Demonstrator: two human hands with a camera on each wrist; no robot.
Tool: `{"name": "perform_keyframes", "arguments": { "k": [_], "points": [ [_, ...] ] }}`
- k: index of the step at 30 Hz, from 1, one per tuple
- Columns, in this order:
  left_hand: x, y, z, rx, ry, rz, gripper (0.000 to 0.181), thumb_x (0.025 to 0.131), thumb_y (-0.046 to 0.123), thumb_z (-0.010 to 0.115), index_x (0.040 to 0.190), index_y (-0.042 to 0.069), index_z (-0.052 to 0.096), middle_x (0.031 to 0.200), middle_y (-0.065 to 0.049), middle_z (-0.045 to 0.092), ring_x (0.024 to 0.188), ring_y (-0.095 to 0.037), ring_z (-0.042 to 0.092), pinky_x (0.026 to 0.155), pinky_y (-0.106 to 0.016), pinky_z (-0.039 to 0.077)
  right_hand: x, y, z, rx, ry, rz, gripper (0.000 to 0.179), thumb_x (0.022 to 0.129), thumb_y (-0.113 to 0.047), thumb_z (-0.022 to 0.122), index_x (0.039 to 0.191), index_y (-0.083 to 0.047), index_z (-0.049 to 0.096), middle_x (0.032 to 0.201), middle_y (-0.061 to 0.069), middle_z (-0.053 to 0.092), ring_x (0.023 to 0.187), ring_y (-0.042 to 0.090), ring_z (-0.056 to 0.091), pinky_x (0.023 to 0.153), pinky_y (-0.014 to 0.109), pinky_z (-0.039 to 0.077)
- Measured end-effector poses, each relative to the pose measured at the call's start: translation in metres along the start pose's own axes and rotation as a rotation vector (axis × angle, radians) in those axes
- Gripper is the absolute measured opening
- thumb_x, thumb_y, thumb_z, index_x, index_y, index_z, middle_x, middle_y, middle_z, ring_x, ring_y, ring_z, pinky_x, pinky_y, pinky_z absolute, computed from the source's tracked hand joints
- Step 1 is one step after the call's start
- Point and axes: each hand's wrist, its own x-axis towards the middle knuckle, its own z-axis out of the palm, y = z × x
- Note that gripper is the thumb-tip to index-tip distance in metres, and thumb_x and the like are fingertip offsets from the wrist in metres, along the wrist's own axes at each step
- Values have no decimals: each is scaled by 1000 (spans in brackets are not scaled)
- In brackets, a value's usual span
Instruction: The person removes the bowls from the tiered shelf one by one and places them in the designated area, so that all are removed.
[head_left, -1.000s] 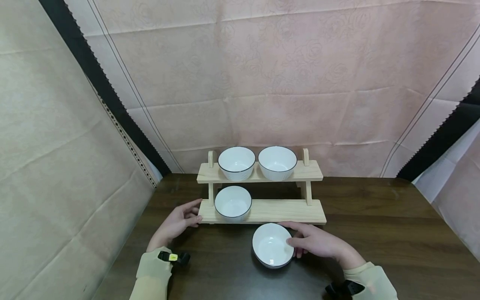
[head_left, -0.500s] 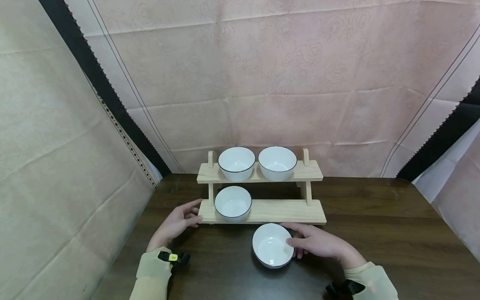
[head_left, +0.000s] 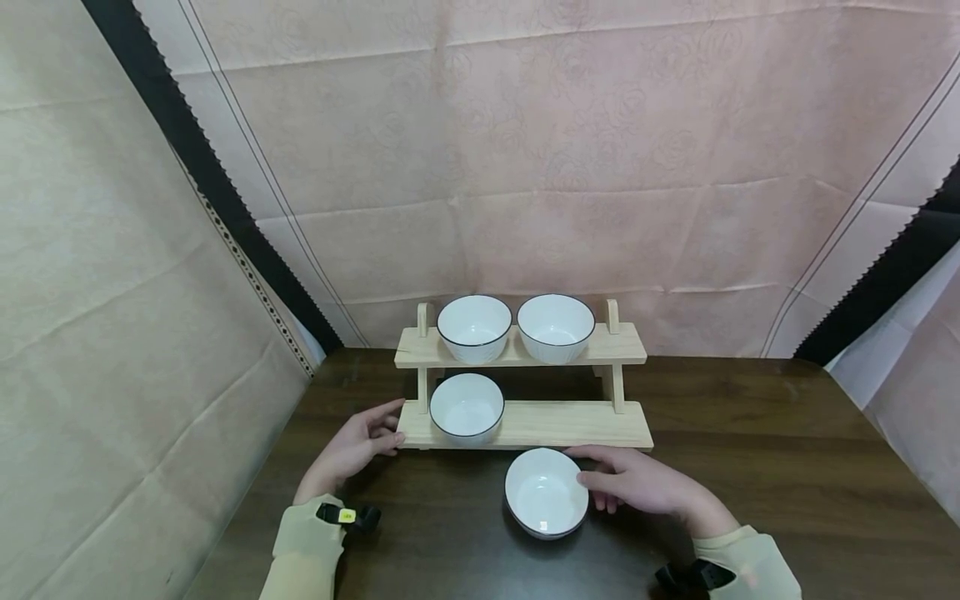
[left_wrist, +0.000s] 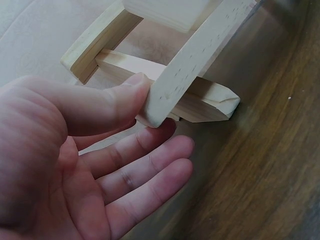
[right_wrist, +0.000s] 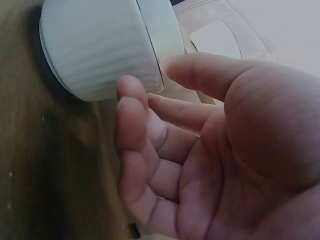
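My left hand (head_left: 356,446) pinches the left end of the lower board of a two-tier wooden shelf (head_left: 566,425). Seen from the left wrist, its thumb lies on the board's end (left_wrist: 172,82), with the other fingers spread below. A white bowl with a dark rim (head_left: 545,493) stands upright on the table just before the shelf. At this bowl's right side is my right hand (head_left: 641,483), the thumb tip right at the rim. In the right wrist view its fingers (right_wrist: 132,120) are loosely bent beside the ribbed wall of the bowl (right_wrist: 95,47), not wrapped round it.
Two matching bowls, one left (head_left: 474,331) and one right (head_left: 556,330), sit on the upper tier. Another bowl (head_left: 467,408) occupies the left of the lower tier. The dark wooden table (head_left: 750,442) meets a pale cloth backdrop (head_left: 570,167) behind the shelf.
My right hand has shifted slightly to the right, its thumb drawing back from inside the bowl to the rim. The bowl, the shelf and my left hand stay in place.
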Motion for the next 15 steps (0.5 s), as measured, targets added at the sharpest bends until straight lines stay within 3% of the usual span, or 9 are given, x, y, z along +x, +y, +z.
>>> {"name": "perform_keyframes", "arguments": {
  "k": [15],
  "points": [
    [0, 0, 1, 10, 13, 0, 65, 104, 14, 73, 164, 11, 49, 124, -15, 74, 98, -22, 72, 91, -38, 67, -6, -6, -8, -40, 34, -3, 49, 111, -27, 62, 154, -5, 57, 95, 10, 74, 84, 22, 70, 72, 34, 59]
  ]
}}
